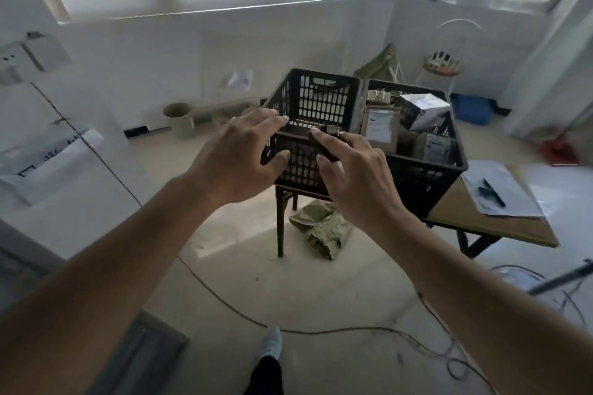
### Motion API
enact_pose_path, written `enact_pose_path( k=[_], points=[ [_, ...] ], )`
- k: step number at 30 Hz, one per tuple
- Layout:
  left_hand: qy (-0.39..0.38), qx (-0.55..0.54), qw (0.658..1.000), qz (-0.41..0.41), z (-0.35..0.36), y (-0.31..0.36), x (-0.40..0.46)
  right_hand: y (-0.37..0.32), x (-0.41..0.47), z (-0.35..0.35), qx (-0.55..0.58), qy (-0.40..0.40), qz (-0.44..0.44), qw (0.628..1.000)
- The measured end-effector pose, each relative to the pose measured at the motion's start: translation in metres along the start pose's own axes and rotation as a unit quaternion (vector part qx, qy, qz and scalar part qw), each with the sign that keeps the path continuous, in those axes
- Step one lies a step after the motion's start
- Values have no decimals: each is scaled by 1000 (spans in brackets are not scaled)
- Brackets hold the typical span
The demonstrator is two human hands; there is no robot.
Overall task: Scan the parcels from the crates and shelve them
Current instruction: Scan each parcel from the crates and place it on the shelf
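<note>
Two black plastic crates stand side by side ahead of me. The left crate [316, 96] rests on a dark stool and shows no parcels inside. The right crate [426, 170] holds several parcels, among them a brown envelope [380, 128] and a white box [423, 107]. My left hand [237, 157] hovers over the left crate's near rim with its fingers spread and holds nothing. My right hand [356, 179] pinches a small dark object [329, 146], possibly a scanner, between thumb and index finger; most of the object is hidden.
A wooden table [491, 228] at the right carries papers and a pen [491, 192]. A crumpled bag [321, 228] lies under the stool. Cables [321, 330] run across the floor. A pale bucket [179, 119] and a blue bin [475, 109] stand by the far wall.
</note>
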State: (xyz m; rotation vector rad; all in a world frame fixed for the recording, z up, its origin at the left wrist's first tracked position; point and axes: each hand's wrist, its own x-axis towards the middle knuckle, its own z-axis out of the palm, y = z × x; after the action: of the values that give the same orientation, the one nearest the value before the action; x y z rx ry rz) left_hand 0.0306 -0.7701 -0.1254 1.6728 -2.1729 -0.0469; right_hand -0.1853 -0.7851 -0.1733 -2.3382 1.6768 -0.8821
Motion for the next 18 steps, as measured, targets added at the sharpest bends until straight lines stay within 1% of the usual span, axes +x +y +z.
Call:
enact_pose_path(
  k=[6,12,18],
  points=[
    [-38,-33,997,51,54,-27,98,53,64,22,-37,-23,12,999],
    [-92,-64,989,92,105,-65,193,94,134,48,-48,-39,50,997],
    [-146,-90,981,93,154,-84,262,139,183,72,-44,-44,94,994]
  ],
)
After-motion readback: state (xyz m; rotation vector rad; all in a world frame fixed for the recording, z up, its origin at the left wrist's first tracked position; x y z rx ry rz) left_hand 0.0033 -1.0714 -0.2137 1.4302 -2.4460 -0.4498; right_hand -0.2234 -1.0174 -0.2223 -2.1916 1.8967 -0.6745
